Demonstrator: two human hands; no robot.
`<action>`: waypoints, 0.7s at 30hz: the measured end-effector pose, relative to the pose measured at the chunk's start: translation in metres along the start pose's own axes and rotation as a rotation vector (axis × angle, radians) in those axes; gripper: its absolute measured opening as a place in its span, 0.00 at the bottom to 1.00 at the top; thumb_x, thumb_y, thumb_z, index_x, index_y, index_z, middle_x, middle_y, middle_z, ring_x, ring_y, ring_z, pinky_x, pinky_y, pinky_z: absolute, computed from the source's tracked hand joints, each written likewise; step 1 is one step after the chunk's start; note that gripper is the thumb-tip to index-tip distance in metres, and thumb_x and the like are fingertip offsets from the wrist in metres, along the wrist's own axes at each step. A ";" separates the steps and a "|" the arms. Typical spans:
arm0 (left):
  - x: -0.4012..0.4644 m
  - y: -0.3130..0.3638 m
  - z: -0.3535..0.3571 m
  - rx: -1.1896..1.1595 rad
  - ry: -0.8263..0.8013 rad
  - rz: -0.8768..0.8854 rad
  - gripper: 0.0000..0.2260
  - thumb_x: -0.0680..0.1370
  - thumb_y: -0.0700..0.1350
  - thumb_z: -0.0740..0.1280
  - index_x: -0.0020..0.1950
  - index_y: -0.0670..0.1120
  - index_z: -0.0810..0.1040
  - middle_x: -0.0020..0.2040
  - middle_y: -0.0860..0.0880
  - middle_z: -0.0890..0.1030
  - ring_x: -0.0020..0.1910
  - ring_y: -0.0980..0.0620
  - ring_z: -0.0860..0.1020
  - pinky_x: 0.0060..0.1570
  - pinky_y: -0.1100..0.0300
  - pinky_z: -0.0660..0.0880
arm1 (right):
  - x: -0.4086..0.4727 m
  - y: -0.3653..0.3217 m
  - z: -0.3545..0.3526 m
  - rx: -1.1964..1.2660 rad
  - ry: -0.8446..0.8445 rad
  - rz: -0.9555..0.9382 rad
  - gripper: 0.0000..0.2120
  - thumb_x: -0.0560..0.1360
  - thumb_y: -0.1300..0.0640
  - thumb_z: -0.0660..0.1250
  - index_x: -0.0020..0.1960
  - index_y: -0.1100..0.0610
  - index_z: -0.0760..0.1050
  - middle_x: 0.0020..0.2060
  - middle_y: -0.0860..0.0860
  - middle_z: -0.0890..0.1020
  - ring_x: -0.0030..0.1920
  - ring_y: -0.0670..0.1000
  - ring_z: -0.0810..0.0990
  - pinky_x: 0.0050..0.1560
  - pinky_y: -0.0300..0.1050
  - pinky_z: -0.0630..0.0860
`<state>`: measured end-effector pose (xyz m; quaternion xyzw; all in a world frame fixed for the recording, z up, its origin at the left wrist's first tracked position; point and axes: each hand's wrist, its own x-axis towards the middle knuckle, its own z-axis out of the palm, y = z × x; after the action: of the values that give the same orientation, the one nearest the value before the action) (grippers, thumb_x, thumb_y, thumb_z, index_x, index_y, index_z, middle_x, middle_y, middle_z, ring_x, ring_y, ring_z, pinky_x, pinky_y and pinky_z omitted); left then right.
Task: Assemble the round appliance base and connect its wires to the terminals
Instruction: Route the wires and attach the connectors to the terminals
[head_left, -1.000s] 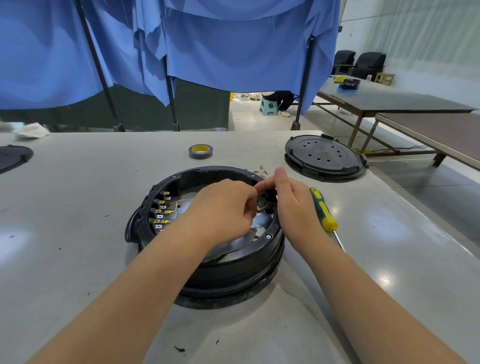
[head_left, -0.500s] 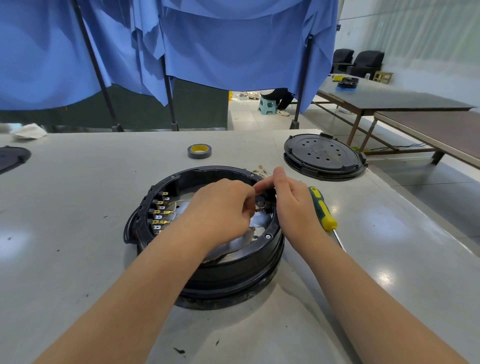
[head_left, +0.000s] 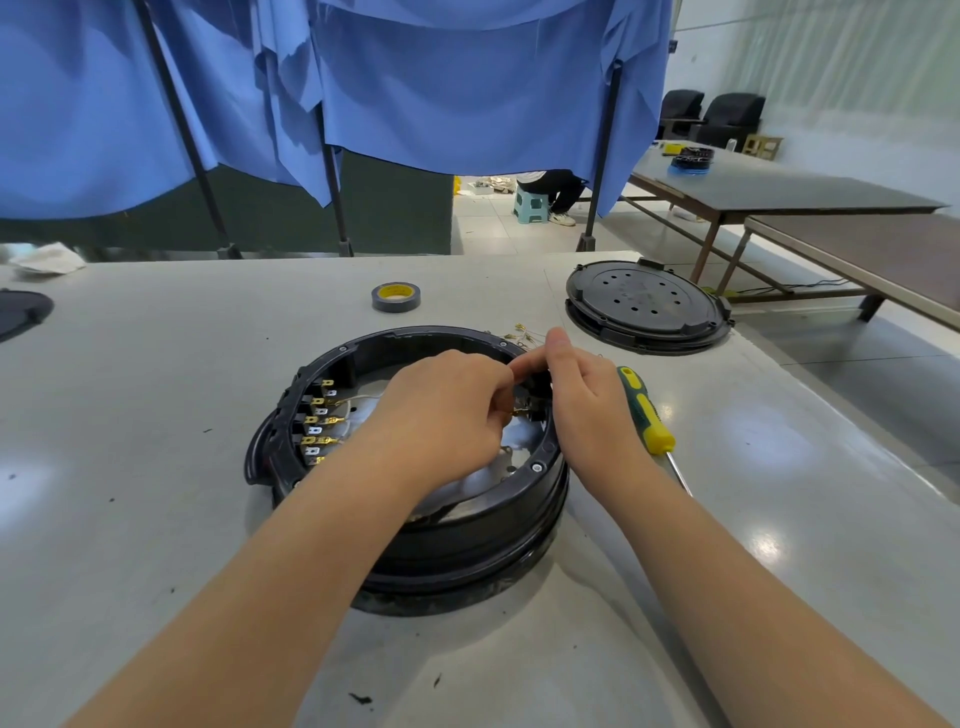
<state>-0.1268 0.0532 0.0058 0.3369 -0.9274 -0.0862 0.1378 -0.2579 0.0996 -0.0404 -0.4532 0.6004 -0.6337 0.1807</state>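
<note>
Now your 2 hands, left hand (head_left: 447, 410) and right hand (head_left: 582, 400), seemingly pinch a wire connector (head_left: 519, 411) inside the round base (head_left: 467, 540); screwdriver (head_left: 647, 410) just beside.

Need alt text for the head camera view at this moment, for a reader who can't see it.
Both hands work at the right inner rim of a round black appliance base on a grey table: the left hand pinches a small brass connector, the right hand holds a black part. A yellow-green screwdriver, tape roll and black round cover lie nearby.
</note>
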 end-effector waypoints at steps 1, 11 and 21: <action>0.000 0.000 0.000 0.001 0.001 -0.001 0.04 0.76 0.44 0.65 0.45 0.52 0.80 0.43 0.53 0.80 0.45 0.51 0.78 0.46 0.52 0.76 | 0.000 0.000 0.000 -0.001 0.001 -0.001 0.26 0.84 0.52 0.51 0.40 0.60 0.83 0.38 0.55 0.84 0.43 0.54 0.83 0.51 0.56 0.79; -0.003 0.001 -0.003 0.033 -0.012 -0.014 0.06 0.76 0.44 0.64 0.47 0.53 0.80 0.44 0.54 0.80 0.47 0.51 0.77 0.48 0.52 0.76 | -0.001 -0.001 0.000 -0.018 0.003 -0.007 0.26 0.84 0.53 0.51 0.41 0.62 0.83 0.38 0.55 0.84 0.44 0.53 0.83 0.54 0.57 0.78; -0.002 0.002 -0.003 0.082 -0.020 -0.012 0.06 0.77 0.45 0.64 0.49 0.53 0.79 0.46 0.53 0.80 0.48 0.50 0.77 0.49 0.52 0.76 | -0.001 0.001 0.001 -0.015 0.018 -0.016 0.26 0.84 0.52 0.51 0.41 0.61 0.83 0.37 0.55 0.84 0.43 0.53 0.82 0.52 0.55 0.78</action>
<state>-0.1259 0.0556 0.0089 0.3468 -0.9295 -0.0525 0.1139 -0.2566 0.0993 -0.0414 -0.4536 0.6032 -0.6345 0.1667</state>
